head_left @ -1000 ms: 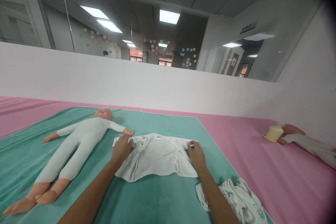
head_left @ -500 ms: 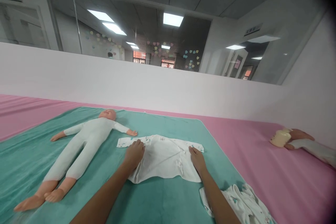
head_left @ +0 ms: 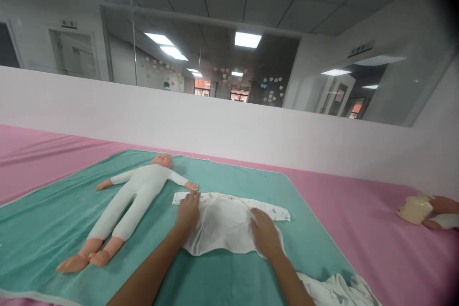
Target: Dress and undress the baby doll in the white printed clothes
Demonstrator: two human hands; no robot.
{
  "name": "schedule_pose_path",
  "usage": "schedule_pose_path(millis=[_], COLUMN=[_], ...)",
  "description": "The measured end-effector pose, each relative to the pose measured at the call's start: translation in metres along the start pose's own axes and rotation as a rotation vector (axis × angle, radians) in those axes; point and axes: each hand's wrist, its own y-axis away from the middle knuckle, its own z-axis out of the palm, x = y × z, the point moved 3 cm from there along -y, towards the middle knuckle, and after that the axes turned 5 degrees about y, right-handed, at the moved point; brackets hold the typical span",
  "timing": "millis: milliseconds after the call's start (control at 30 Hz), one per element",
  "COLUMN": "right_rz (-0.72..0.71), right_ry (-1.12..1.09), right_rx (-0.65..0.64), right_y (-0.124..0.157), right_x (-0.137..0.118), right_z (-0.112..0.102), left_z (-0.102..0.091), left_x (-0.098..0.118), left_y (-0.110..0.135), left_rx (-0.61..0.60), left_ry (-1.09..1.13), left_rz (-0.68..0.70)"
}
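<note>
A small white baby shirt (head_left: pixel 225 217) lies spread flat on a teal towel (head_left: pixel 64 215). My left hand (head_left: pixel 187 213) rests on the shirt's left side, fingers stretched out flat. On its right side lies my right hand (head_left: pixel 264 234), palm down, fingers flat. A baby doll (head_left: pixel 134 201) in a white suit lies on its back to the left of the shirt, one arm reaching almost to the left sleeve.
The towel covers a pink sheet (head_left: pixel 358 220). A crumpled white patterned garment (head_left: pixel 337 291) lies at the towel's near right corner. At the far right edge another doll's hand with a cream bottle (head_left: pixel 416 209) shows. A white partition wall (head_left: pixel 215 124) runs behind.
Both hands slid inward from the sleeves over the shirt's body. The camera view has shifted, so everything sits further right and lower.
</note>
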Motion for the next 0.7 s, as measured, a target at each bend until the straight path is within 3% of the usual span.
schedule_pose_path(millis=[167, 300, 400, 600, 700], right_rz=[-0.193, -0.112, -0.076, -0.165, -0.220], right_ry=[-0.107, 0.001, 0.020, -0.060, -0.093], right_rx=[-0.196, -0.245, -0.289, -0.375, -0.367], right_y=[-0.002, -0.005, 0.005, 0.044, 0.062], right_x=[-0.060, -0.072, -0.068, -0.042, -0.021], right_z=[0.037, 0.045, 0.039, 0.007, -0.015], left_z=[0.046, 0.067, 0.063, 0.044, 0.036], left_x=[0.053, 0.062, 0.051, 0.026, 0.032], left_y=[0.025, 0.032, 0.026, 0.016, 0.024], left_rx=[-0.238, -0.321, -0.309, -0.290, -0.291], left_ry=[0.034, -0.015, -0.001, 0.018, 0.030], left_rz=[0.404, 0.444, 0.419, 0.249, 0.347])
